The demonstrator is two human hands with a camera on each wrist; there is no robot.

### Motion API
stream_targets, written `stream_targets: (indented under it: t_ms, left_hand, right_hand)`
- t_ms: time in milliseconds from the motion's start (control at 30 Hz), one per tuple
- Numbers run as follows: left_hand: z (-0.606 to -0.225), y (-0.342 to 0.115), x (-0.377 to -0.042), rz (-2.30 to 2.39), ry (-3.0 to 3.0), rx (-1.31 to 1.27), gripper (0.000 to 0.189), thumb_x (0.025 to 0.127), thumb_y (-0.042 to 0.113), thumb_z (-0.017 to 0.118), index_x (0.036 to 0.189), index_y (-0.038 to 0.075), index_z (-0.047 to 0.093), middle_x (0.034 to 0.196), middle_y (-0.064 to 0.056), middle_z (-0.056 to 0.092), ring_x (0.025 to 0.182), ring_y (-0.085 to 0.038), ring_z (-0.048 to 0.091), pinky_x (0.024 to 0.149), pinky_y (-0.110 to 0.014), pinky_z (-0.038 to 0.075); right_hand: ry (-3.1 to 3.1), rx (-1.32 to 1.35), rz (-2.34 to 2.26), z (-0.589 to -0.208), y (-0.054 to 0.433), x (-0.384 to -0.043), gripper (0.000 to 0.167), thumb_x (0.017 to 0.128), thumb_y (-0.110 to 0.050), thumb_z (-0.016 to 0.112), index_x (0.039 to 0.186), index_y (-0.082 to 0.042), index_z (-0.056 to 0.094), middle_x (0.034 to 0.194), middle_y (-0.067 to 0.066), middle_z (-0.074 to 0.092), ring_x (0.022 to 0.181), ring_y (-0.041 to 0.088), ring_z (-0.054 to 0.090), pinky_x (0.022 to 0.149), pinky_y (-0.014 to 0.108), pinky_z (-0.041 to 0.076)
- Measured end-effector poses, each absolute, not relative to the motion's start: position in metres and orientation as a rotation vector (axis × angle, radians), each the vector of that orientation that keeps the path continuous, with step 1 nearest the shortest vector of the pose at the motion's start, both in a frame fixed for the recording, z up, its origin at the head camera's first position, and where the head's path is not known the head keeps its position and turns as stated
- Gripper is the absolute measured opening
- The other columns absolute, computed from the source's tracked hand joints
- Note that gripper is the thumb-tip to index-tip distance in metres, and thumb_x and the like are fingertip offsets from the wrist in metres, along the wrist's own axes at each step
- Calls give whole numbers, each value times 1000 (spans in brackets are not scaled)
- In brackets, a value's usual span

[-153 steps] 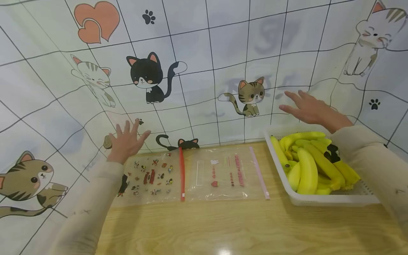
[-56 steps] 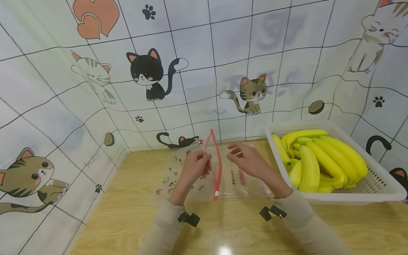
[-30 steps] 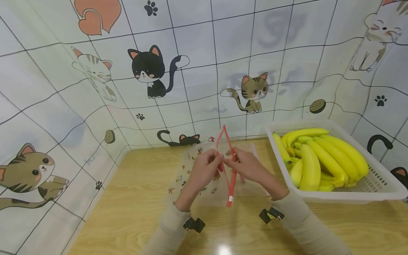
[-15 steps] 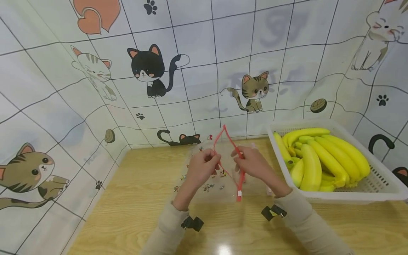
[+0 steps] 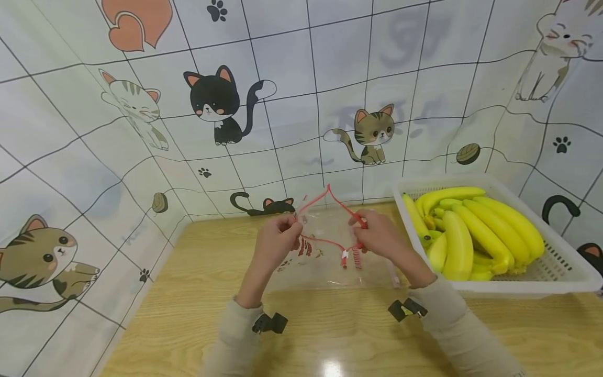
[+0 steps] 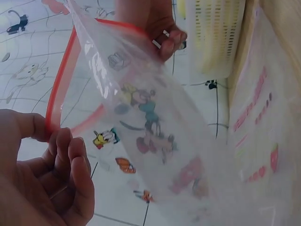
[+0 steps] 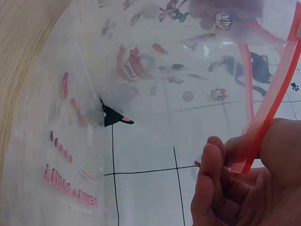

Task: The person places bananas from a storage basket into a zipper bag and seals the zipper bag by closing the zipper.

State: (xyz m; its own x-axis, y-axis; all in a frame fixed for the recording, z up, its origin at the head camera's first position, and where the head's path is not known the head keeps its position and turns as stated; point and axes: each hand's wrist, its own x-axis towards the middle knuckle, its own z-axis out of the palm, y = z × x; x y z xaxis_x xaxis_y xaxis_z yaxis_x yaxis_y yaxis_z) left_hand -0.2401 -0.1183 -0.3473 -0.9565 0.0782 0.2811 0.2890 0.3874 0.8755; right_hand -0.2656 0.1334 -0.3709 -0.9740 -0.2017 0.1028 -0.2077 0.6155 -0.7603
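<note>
Head view, frame centre: the left hand and right hand are pinching a red-rimmed bag, spreading its mouth wider than before.

a pale wood-grain table spreads below, a bright glare spot low on it. at the right stands a white perforated plastic basket, holding a pile of yellow bananas. just left of the basket a clear zip bag with a pale pink strip lies on the table, printed with strawberries and pink lettering. a white grid-lined backdrop rises behind and at both sides. it bears a black-and-white cat, a brown tabby, a black cat peeking up at the table's far edge, coral hearts, paw prints and yarn balls.
</note>
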Motion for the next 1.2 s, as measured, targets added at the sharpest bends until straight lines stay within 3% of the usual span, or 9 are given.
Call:
stream_targets:
  t_ms: [300, 500, 667, 800, 967, 1200]
  left_hand:
    - [-330, -144, -236, -1454, -2426, -311, 27, 89, 17, 64, 62, 11, 61, 51, 2, 55, 48, -18, 53, 47, -27, 34]
    - [-330, -143, -235, -1455, -2419, -397, 26, 87, 15, 63, 61, 11, 58, 49, 3, 51, 46, -15, 48, 46, -27, 31]
    - [-335, -136, -235, -1578, -2430, -453, 25, 94, 14, 64, 70, 5, 63, 53, 1, 52, 50, -15, 49, 49, -27, 40]
    - [-338, -129, -238, -1734, -2388, -420, 26, 96, 13, 64, 74, 0, 63, 57, -2, 55, 51, -16, 51, 51, -26, 46]
    - [-342, -122, -241, -1814, -2382, -368, 27, 98, 14, 63, 74, 2, 63, 63, -4, 61, 51, -15, 55, 52, -26, 51]
    - [-345, -120, -241, -1844, -2391, -355, 25, 98, 17, 67, 78, 3, 66, 65, -5, 65, 50, -17, 58, 44, -25, 44]
  right_hand:
    - [-2949, 209, 1076, -353, 149, -262, 43, 94, -19, 54, 134, -4, 62, 73, 6, 71, 57, 15, 63, 47, 26, 43]
    - [-2882, 346, 1183, -357, 149, -262, 35, 94, -11, 55, 125, 2, 65, 64, 3, 60, 50, 15, 54, 48, 27, 46]
    - [-2858, 442, 1269, -357, 141, -259, 22, 99, -13, 62, 117, 0, 65, 59, 3, 57, 47, 17, 55, 48, 27, 47]
    - [-2854, 490, 1251, -354, 135, -255, 24, 100, -19, 65, 117, -2, 65, 61, 5, 60, 48, 19, 58, 47, 28, 45]
    - [-2860, 567, 1260, -354, 130, -250, 27, 101, -21, 64, 120, -3, 63, 65, 5, 65, 49, 16, 59, 50, 31, 47]
    - [-2873, 609, 1260, -355, 127, -248, 29, 103, -28, 62, 119, -3, 63, 64, 4, 66, 49, 16, 60, 47, 29, 43]
